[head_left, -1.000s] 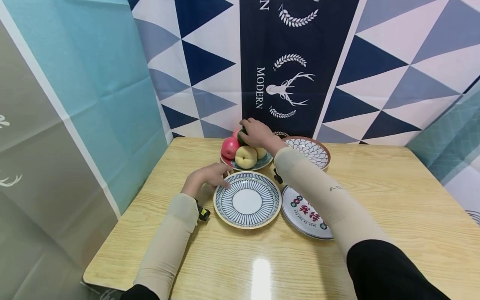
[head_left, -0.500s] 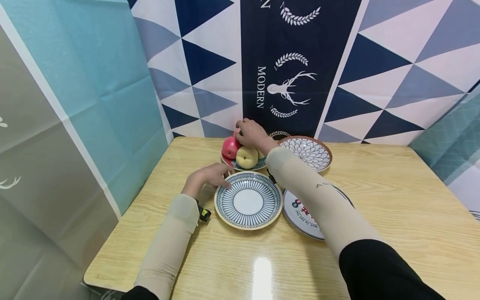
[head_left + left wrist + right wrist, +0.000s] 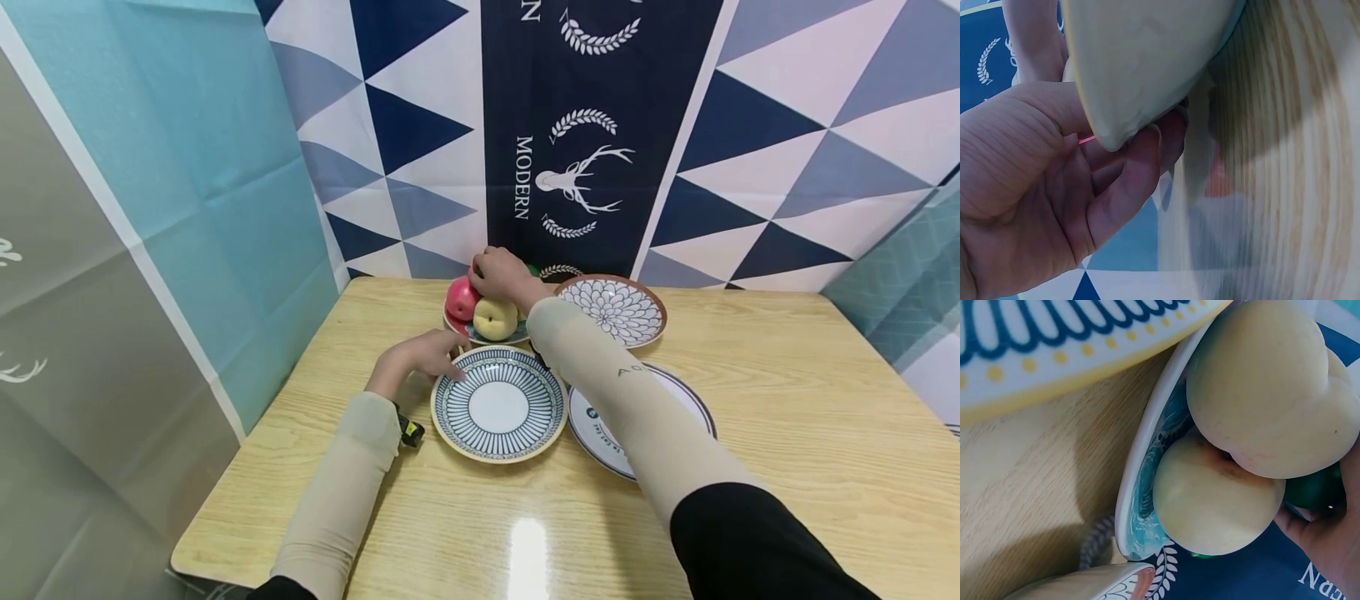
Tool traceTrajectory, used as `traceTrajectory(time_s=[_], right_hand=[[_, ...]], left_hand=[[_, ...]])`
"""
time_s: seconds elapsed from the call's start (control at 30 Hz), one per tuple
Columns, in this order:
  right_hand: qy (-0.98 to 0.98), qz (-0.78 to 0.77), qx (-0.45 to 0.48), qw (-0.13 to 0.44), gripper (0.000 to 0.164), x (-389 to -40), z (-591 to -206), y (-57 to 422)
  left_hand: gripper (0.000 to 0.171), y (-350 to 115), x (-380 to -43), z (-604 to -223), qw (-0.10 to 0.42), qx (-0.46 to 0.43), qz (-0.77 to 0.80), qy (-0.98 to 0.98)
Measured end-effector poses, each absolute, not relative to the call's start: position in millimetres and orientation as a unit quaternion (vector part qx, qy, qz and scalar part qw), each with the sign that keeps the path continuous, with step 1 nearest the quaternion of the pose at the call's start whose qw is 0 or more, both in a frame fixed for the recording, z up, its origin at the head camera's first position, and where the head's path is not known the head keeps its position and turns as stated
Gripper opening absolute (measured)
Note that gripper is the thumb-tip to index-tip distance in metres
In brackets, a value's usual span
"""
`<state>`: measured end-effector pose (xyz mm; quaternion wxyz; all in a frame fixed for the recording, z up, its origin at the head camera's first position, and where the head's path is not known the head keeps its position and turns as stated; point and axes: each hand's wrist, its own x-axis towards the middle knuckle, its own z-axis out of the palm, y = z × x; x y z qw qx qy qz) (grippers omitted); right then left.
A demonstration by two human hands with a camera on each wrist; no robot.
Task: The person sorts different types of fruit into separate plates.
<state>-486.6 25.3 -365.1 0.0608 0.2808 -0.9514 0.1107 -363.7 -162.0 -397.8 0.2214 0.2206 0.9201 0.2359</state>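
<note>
My left hand [image 3: 429,352] grips the left rim of a blue-striped plate [image 3: 498,407], thumb on top. In the left wrist view the fingers [image 3: 1125,194] curl under the plate's pale underside [image 3: 1141,56]. My right hand [image 3: 501,273] reaches over a plate of fruit [image 3: 517,337] at the back. A red fruit [image 3: 461,298] and a yellow peach [image 3: 495,318] lie in front of it. In the right wrist view two peaches [image 3: 1272,394] partly hide a dark green fruit [image 3: 1316,487] beside the hand. Whether the fingers hold a fruit is hidden.
A brown-rimmed bowl with a petal pattern [image 3: 615,308] stands at the back right. A white plate with a dark rim [image 3: 686,396] lies partly under my right forearm. Patterned cloth [image 3: 420,150] hangs behind the wooden table [image 3: 810,375].
My right hand has shifted slightly left over the fruit, and its forearm now covers more of the white plate. Green now shows to the right of that hand. The left hand stays at the striped plate.
</note>
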Motion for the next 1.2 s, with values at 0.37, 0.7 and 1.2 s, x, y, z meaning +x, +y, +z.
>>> traceTrajectory(time_s=[0.37, 0.7, 1.2], right_hand=[[-0.947, 0.119, 0.290, 0.066, 0.030, -488.6, -366.8, 24.2], [-0.940, 0.137, 0.299, 0.089, 0.024, -489.8, -364.8, 23.5], [-0.931, 0.151, 0.315, 0.105, 0.025, -477.5, -346.8, 26.1]], left_hand=[[0.030, -161.6, -364.3, -398.7, 0.210, 0.234, 0.222, 0.923], [0.030, -161.5, -364.5, -397.9, 0.212, 0.232, 0.222, 0.923], [0.031, -162.5, -365.3, -397.1, 0.215, 0.240, 0.227, 0.919]])
